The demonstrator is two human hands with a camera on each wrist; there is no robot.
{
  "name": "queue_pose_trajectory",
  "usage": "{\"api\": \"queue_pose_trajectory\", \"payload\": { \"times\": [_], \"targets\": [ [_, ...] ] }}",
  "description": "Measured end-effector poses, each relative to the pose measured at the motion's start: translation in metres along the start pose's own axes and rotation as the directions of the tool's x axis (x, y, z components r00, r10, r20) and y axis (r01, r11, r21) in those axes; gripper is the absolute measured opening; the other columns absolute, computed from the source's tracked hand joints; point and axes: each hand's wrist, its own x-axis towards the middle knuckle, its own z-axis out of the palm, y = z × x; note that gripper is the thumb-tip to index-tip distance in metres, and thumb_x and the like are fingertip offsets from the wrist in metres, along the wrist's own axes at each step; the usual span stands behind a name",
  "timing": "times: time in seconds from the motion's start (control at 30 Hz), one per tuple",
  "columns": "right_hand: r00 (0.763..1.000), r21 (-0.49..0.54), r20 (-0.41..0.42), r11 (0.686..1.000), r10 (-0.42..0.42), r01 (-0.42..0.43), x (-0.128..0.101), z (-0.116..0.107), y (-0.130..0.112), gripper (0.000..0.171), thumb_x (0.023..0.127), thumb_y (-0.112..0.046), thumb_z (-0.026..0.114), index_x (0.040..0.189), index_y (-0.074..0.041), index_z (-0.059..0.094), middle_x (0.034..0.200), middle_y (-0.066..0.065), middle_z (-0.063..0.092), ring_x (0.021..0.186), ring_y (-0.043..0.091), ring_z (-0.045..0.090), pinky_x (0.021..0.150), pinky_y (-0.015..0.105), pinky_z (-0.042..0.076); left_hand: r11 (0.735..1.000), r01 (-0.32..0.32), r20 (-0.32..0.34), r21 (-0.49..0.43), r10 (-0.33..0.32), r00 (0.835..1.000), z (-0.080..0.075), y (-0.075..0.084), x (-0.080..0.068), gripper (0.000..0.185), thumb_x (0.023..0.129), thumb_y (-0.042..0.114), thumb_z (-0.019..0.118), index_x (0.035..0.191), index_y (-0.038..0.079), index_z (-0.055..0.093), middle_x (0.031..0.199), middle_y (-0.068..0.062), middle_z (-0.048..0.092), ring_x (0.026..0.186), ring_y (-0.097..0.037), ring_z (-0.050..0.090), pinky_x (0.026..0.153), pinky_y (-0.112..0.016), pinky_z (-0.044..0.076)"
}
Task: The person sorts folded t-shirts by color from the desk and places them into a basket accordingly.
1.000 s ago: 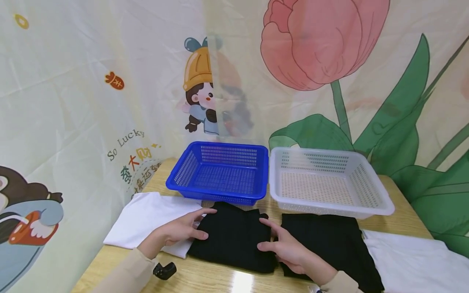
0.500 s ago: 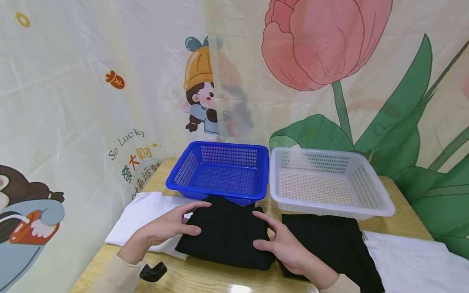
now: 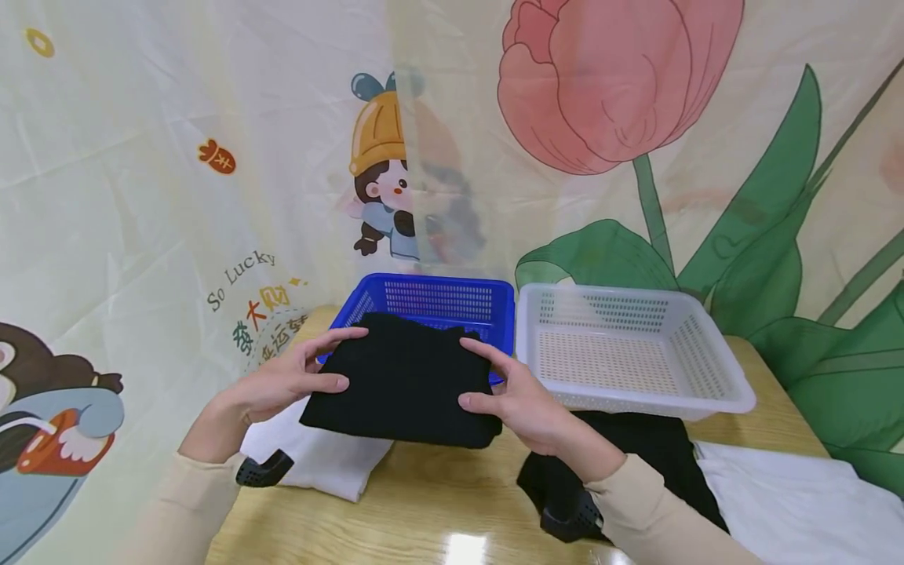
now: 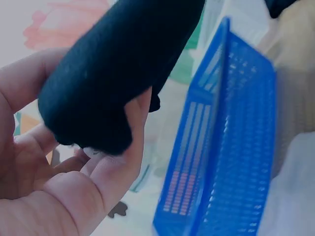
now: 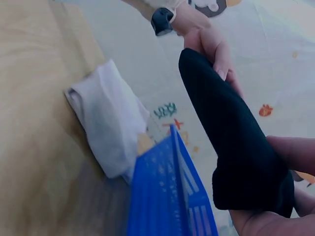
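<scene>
Backdrop: printed cloth hangs behind the wooden desk [image 3: 424,510], with a cartoon girl in a yellow hat, a large pink tulip with green leaves, and the words "So Lucky".
Folded black garment [image 3: 402,380]: held up off the desk between both hands, roughly level, its far edge over the front rim of the blue basket.
Left hand [image 3: 282,382]: grips the left edge of the folded black garment, thumb on top and fingers curled underneath; the left wrist view shows the cloth wrapped in the curled fingers.
Right hand [image 3: 515,400]: grips the right edge of the folded black garment the same way, thumb on top, fingers under.
Blue basket [image 3: 487,306]: perforated plastic, just behind the folded black garment, partly hidden by it.
White basket [image 3: 636,361]: perforated plastic, touching the right side of the blue basket, nothing visible inside.
White folded cloth [image 3: 332,463]: lies on the desk below and to the left of the folded black garment, near the front left corner of the blue basket.
Second black cloth [image 3: 650,447]: lies on the desk in front of the white basket, partly covered by the right forearm.
White sheet [image 3: 798,502]: spread on the desk to the right of the second black cloth.
Sleeves: both forearms wear beige sleeves, each with a dark wrist-mounted device.
</scene>
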Motion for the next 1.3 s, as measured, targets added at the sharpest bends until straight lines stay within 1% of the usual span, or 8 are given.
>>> {"api": "queue_pose_trajectory", "payload": {
  "times": [0.3, 0.53, 0.7, 0.8, 0.9, 1.0, 1.17, 1.3],
  "targets": [
    [0.995, -0.103, -0.083, 0.993, -0.059, 0.050, 0.072, -0.021, -0.010, 0.079, 0.101, 0.000, 0.069, 0.166, -0.030, 0.036, 0.163, 0.013, 0.039, 0.129, 0.037, 0.064, 0.098, 0.044, 0.060, 0.998, 0.026, -0.057, -0.051, -0.029, 0.998, -0.041, 0.001, 0.056, 0.077, 0.101, 0.012, 0.072, 0.166, 0.030, 0.035, 0.176, -0.015, -0.001, 0.160, -0.039, 0.006, 0.120, -0.056, 0.033],
    [0.983, -0.161, -0.181, 0.987, -0.018, -0.011, 0.111, -0.034, 0.011, 0.078, 0.100, -0.002, 0.072, 0.165, -0.032, 0.039, 0.174, 0.006, 0.023, 0.138, 0.029, 0.056, 0.108, 0.045, 0.053, 0.993, 0.070, -0.063, -0.092, -0.076, 0.995, -0.056, -0.026, 0.102, 0.078, 0.101, 0.004, 0.068, 0.166, 0.034, 0.035, 0.177, -0.011, 0.004, 0.155, -0.039, 0.026, 0.125, -0.061, 0.028],
    [0.970, -0.205, -0.241, 0.977, 0.011, -0.062, 0.128, -0.035, 0.022, 0.078, 0.100, -0.004, 0.073, 0.165, -0.030, 0.039, 0.176, 0.006, 0.021, 0.076, 0.018, 0.053, 0.077, 0.030, 0.050, 0.992, 0.100, -0.096, -0.081, -0.108, 0.989, -0.058, -0.042, 0.123, 0.080, 0.100, -0.002, 0.066, 0.167, 0.029, 0.035, 0.178, -0.012, 0.001, 0.160, -0.040, 0.013, 0.128, -0.061, 0.020],
    [0.964, -0.202, -0.265, 0.976, 0.031, -0.087, 0.136, -0.035, 0.027, 0.079, 0.099, -0.002, 0.073, 0.166, -0.029, 0.039, 0.173, 0.012, 0.028, 0.058, 0.018, 0.040, 0.060, 0.031, 0.039, 0.989, 0.138, -0.127, -0.050, -0.144, 0.981, -0.057, -0.049, 0.131, 0.081, 0.099, -0.003, 0.066, 0.167, 0.028, 0.035, 0.178, -0.014, 0.000, 0.151, -0.037, 0.029, 0.116, -0.048, 0.041],
    [0.955, -0.218, -0.293, 0.969, 0.051, -0.118, 0.142, -0.033, 0.030, 0.080, 0.098, -0.002, 0.074, 0.165, -0.028, 0.040, 0.171, 0.016, 0.033, 0.064, 0.016, 0.045, 0.057, 0.029, 0.036, 0.983, 0.186, -0.175, -0.005, -0.184, 0.967, -0.056, -0.057, 0.135, 0.080, 0.099, -0.001, 0.069, 0.165, 0.032, 0.038, 0.179, -0.013, 0.003, 0.098, -0.026, 0.057, 0.070, -0.028, 0.046],
    [0.943, -0.247, -0.324, 0.956, 0.073, -0.158, 0.146, -0.033, 0.034, 0.080, 0.097, -0.002, 0.075, 0.165, -0.027, 0.041, 0.172, 0.015, 0.031, 0.088, 0.020, 0.058, 0.064, 0.027, 0.043, 0.976, 0.215, -0.202, 0.028, -0.205, 0.958, -0.052, -0.062, 0.140, 0.080, 0.099, 0.000, 0.070, 0.164, 0.034, 0.039, 0.178, -0.013, 0.007, 0.058, -0.019, 0.038, 0.049, -0.025, 0.031],
    [0.922, -0.259, -0.375, 0.944, 0.095, -0.203, 0.151, -0.034, 0.040, 0.080, 0.096, 0.000, 0.074, 0.165, -0.025, 0.041, 0.172, 0.014, 0.030, 0.142, 0.034, 0.050, 0.094, 0.036, 0.055, 0.974, 0.222, -0.221, 0.041, -0.208, 0.953, -0.041, -0.066, 0.151, 0.080, 0.098, -0.004, 0.067, 0.164, 0.030, 0.040, 0.173, -0.018, 0.018, 0.078, -0.022, 0.053, 0.062, -0.023, 0.046],
    [0.913, -0.253, -0.395, 0.943, 0.104, -0.217, 0.154, -0.034, 0.045, 0.081, 0.095, 0.004, 0.075, 0.165, -0.020, 0.041, 0.171, 0.016, 0.032, 0.147, 0.039, 0.045, 0.110, 0.049, 0.050, 0.977, 0.214, -0.239, 0.018, -0.204, 0.949, -0.033, -0.072, 0.160, 0.079, 0.096, -0.012, 0.064, 0.164, 0.023, 0.041, 0.169, -0.022, 0.026, 0.114, -0.034, 0.059, 0.094, -0.036, 0.058]
  ]
}}
